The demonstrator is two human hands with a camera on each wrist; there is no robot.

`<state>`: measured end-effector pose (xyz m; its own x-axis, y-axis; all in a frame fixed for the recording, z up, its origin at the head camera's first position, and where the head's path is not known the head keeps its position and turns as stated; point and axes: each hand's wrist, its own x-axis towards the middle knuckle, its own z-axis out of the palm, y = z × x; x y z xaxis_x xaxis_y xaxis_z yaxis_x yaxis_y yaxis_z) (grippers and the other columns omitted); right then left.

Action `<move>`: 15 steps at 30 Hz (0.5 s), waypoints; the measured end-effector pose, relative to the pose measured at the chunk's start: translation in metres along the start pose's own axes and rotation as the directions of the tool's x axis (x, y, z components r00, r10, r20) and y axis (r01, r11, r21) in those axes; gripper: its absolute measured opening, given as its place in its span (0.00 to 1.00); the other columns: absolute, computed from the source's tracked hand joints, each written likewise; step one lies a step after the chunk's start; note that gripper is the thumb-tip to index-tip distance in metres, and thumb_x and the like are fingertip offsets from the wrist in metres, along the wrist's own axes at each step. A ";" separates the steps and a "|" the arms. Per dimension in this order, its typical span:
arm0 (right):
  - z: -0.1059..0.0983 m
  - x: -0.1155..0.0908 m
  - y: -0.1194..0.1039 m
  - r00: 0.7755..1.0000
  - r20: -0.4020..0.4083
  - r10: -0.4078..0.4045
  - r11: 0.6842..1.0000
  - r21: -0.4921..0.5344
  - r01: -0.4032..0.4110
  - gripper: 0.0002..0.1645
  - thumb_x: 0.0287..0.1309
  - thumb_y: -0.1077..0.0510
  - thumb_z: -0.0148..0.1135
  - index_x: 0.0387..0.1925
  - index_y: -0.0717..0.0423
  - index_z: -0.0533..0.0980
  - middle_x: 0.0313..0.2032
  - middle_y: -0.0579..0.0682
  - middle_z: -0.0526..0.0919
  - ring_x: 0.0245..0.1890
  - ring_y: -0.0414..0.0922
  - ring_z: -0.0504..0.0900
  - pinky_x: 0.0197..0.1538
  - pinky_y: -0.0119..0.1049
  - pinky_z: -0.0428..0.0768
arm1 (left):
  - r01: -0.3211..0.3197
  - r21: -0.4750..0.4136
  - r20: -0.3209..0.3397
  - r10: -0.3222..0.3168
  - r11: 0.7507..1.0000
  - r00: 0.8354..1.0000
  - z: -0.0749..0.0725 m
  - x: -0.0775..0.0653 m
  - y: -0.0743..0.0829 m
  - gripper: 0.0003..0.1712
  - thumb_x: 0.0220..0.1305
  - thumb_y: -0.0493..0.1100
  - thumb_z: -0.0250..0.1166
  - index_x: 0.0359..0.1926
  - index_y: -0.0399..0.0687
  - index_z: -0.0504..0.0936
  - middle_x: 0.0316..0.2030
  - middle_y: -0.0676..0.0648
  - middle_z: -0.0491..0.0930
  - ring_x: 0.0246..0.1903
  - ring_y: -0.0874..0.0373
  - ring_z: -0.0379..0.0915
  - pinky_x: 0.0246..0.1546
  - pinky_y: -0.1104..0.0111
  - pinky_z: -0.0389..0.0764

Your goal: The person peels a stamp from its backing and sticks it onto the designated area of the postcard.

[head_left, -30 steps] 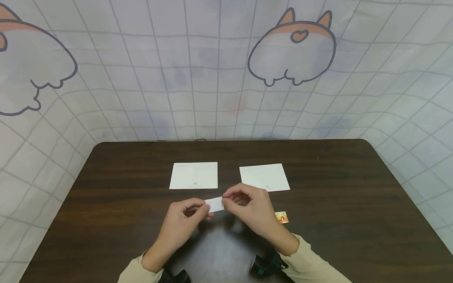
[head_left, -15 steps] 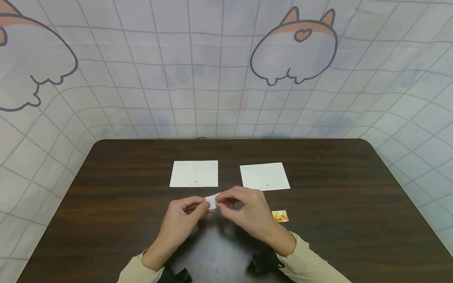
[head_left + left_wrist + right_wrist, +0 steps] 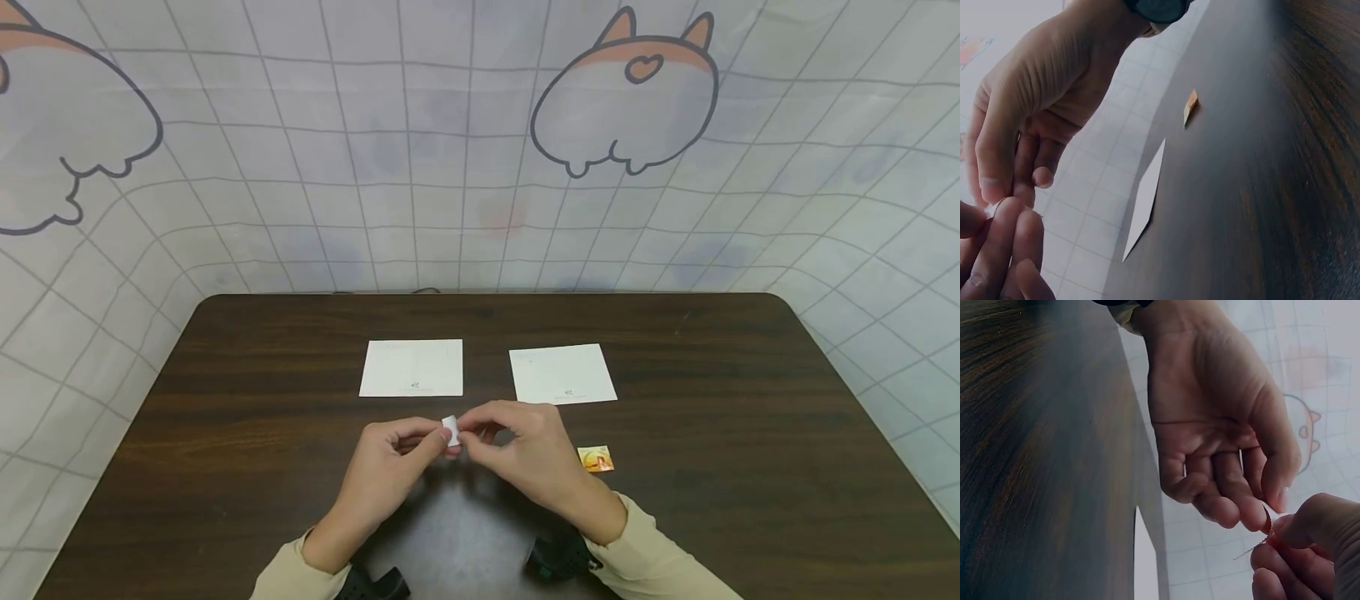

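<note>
Both hands meet over the near middle of the table in the head view. Between thumb and forefinger, my left hand (image 3: 375, 475) pinches a small white-backed stamp (image 3: 451, 427). From the other side, my right hand (image 3: 534, 446) pinches its right edge, fingertips close against the left ones. The right wrist view shows the stamp's toothed edge (image 3: 1267, 519) curving up between the fingertips; most of it is hidden there. A second stamp (image 3: 596, 458), yellow and orange, lies face up on the table beside the right wrist.
Two white postcards (image 3: 411, 368) lie side by side beyond the hands, the right postcard (image 3: 566, 373) slightly askew. The dark wooden table (image 3: 247, 433) ends at a grid-patterned cloth wall (image 3: 420, 167). A dark wrist device (image 3: 553, 558) is on the right wrist.
My right fingertips have moved left toward my left hand. The stamp between them has bent, and less of its white side shows. The postcards and the coloured stamp stay in place.
</note>
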<state>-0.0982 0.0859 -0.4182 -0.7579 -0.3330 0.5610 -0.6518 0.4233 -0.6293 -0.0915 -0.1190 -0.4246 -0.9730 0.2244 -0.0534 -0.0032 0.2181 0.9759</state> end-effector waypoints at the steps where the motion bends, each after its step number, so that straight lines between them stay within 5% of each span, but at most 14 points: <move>1: 0.000 0.000 0.000 1.000 0.005 0.005 1.000 -0.002 -0.004 0.10 0.53 0.68 0.75 0.36 0.52 0.88 0.32 0.42 0.91 0.29 0.33 0.84 0.36 0.23 0.84 | -0.005 0.007 0.002 0.005 1.000 1.000 0.000 0.000 0.000 0.10 0.70 0.45 0.69 0.42 0.43 0.91 0.33 0.44 0.92 0.36 0.65 0.89 0.41 0.75 0.84; 15: 0.003 -0.003 0.003 0.995 0.014 -0.102 0.988 -0.115 0.103 0.10 0.52 0.69 0.74 0.37 0.54 0.87 0.32 0.44 0.91 0.30 0.32 0.86 0.38 0.21 0.84 | -0.044 0.076 0.004 0.044 0.996 0.999 0.004 -0.001 0.000 0.11 0.70 0.48 0.69 0.35 0.49 0.92 0.30 0.48 0.92 0.34 0.66 0.88 0.35 0.74 0.80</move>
<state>-0.0982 0.0860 -0.4237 -0.6875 -0.3862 0.6150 -0.7190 0.4807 -0.5020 -0.0893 -0.1152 -0.4255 -0.9713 0.2377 -0.0118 0.0568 0.2794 0.9585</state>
